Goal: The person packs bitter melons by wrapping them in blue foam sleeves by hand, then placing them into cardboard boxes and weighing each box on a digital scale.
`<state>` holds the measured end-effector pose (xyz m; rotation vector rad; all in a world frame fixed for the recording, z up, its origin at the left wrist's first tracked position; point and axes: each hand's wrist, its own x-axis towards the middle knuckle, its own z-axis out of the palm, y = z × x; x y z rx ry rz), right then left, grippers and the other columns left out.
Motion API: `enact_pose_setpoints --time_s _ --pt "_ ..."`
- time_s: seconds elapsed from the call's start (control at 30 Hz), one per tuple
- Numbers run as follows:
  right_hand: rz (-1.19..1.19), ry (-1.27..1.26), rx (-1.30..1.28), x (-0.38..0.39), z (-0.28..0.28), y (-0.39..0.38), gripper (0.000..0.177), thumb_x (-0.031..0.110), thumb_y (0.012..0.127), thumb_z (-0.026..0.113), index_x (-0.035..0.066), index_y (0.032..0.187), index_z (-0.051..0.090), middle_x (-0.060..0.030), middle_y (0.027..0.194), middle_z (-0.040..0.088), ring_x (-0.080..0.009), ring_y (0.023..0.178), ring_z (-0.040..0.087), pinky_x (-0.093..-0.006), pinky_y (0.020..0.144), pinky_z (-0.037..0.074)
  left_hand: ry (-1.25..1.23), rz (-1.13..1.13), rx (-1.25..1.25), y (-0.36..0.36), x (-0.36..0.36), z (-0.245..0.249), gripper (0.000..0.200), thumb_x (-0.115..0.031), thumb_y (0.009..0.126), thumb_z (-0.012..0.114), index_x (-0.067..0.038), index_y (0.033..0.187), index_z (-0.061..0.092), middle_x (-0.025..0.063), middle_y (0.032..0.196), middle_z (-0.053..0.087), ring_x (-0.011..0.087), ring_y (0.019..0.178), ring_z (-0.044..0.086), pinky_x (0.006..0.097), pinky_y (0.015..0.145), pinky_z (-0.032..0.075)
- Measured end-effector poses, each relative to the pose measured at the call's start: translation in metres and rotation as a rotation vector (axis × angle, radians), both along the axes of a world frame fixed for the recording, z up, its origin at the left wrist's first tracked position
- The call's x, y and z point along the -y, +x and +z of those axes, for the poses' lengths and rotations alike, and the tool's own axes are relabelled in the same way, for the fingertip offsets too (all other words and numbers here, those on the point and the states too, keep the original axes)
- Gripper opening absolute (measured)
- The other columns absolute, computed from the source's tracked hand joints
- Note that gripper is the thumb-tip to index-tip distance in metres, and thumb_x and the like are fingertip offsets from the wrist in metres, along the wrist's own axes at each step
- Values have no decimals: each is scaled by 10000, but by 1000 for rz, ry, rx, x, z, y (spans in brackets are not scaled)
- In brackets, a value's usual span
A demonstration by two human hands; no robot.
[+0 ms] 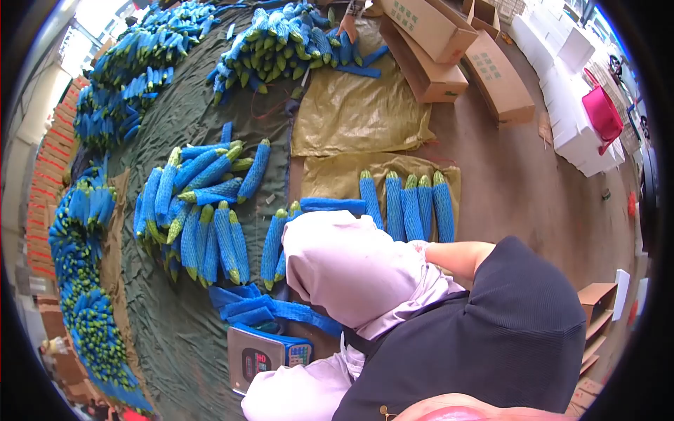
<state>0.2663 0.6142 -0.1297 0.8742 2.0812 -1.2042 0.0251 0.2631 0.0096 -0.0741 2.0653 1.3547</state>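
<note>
Only the forearm of my right hand [423, 247] shows well. It reaches down past my raised right knee, which hides the fingers. Close by, several long green, zucchini-like vegetables in blue foam net sleeves [413, 210] lie side by side on a yellow-brown sack [442, 172]. More sleeved vegetables [226, 242] lie in a loose heap on the dark green sheet in front of my knees. Flat blue net sleeves [242, 303] rest beside a digital scale [256, 358] near my left knee. My left hand is out of sight.
Large heaps of sleeved vegetables [281, 42] spread over the green sheet [165, 309]. Another person's hand [347, 28] is at the far heap. Cardboard boxes [495, 77], white foam boxes [562, 91] and a pink container [602, 114] stand to the upper right.
</note>
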Motion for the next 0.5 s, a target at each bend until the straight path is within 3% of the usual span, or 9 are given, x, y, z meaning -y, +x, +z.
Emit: enact_pose_setpoints --time_s 0.23,0.33,0.43,0.47,0.5 --pt "-640 -708 -241 -12 -19 -2 182 118 893 536 22 953 679 -71 800 690 -196 705 652 -343 648 543 -7 10 -11 5 15 3 365 -162 964 517 20 1279 492 142 1240 575 213 1127 559 304 907 494" --pt "-681 -800 -222 -11 -18 -25 177 109 892 537 20 941 681 -69 782 690 -194 686 652 -340 634 544 -25 15 -6 10 21 5 367 -164 965 514 19 1282 490 142 1239 575 212 1125 560 304 907 493" --pt "54 276 -253 -9 12 -55 185 234 832 590 122 953 673 -97 899 667 -291 907 647 -385 747 512 -43 35 -1 15 28 5 369 -167 967 512 18 1285 488 143 1238 576 211 1124 561 304 908 492" --pt "122 257 -198 -8 16 -62 211 260 799 615 137 965 656 -113 1002 629 -318 1021 609 -378 829 489 -47 43 -1 17 29 5 369 -167 967 511 18 1286 487 143 1237 576 211 1123 561 304 908 492" --pt "135 251 -198 -6 14 -71 211 260 799 615 137 965 656 -113 1002 629 -318 1021 609 -378 829 489 -51 52 -1 18 31 4 370 -168 968 510 18 1286 487 143 1237 576 211 1123 561 304 908 492"
